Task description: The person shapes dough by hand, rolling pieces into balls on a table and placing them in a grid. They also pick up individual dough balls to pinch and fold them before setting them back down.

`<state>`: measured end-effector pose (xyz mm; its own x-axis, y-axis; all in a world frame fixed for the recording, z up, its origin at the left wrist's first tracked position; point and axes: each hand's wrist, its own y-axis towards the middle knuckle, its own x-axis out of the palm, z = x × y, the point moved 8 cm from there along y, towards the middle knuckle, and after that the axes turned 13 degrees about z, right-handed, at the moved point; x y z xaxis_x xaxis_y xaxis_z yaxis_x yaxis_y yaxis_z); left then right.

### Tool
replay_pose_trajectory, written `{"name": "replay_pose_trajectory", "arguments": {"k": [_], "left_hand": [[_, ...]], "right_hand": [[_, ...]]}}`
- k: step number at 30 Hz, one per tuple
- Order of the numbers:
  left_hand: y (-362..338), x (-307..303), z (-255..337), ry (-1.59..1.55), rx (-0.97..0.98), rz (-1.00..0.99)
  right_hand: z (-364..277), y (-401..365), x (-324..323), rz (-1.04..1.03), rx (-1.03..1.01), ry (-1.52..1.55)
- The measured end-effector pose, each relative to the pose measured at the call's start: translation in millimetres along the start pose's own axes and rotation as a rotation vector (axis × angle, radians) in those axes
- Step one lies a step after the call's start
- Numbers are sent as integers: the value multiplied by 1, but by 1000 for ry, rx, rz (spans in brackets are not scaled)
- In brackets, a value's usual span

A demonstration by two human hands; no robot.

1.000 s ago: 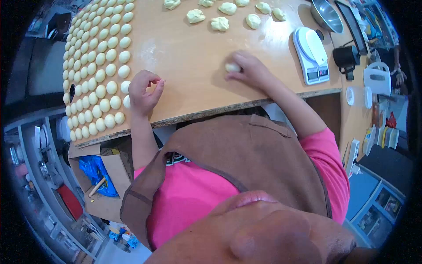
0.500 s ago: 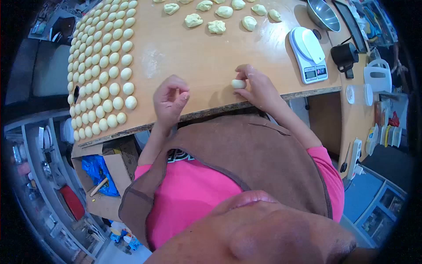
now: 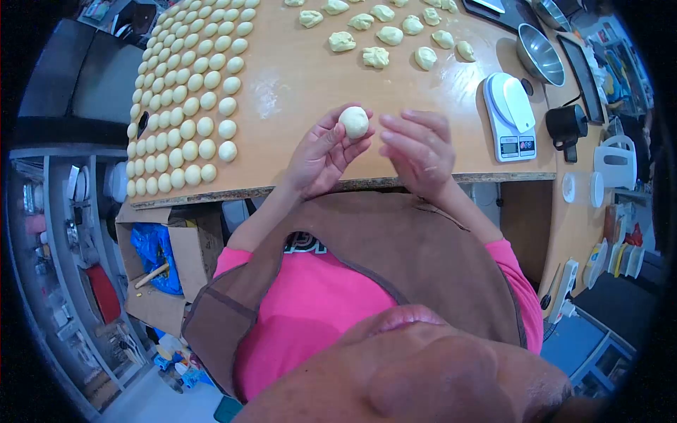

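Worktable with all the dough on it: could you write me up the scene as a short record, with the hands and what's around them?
Surface: wooden table
Left hand: holding a smooth dough ball, raised in the fingers
Right hand: open and empty, just beside the ball, not touching it
Left side: many rows of smooth balls
Far side: rougher, uneven dough lumps
Right side: white digital scale, metal bowl, black mug
Clothing: brown apron over a pink top
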<state>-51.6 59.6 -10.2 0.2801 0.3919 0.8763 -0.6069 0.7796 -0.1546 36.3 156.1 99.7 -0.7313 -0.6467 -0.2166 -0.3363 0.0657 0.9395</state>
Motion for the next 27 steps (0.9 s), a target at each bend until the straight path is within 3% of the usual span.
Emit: {"name": "replay_pose_trajectory", "arguments": {"k": [3,9,13,16,19,21,23,27], "left_hand": [[1,-2,5,90,44,53],[0,0,6,283,90,78],[0,6,8,221,84,53],[0,6,11,200,90,110],[3,4,15,342,149,87],[2,2,17,392,162,85],[2,3,17,439,165,77],[2,-4,20,241,226,115]], "right_hand": [[17,12,-2,-70,136,-76],[23,10,14,-265,118,-89],[23,12,13,-272,86,-121],[20,17,9,-163,75,-143],[27,22,10,-114,179,-66],[32,11,18,-308,171,-12],[29,13,17,-280,142,-7],[23,13,20,-158,78,-40]]}}
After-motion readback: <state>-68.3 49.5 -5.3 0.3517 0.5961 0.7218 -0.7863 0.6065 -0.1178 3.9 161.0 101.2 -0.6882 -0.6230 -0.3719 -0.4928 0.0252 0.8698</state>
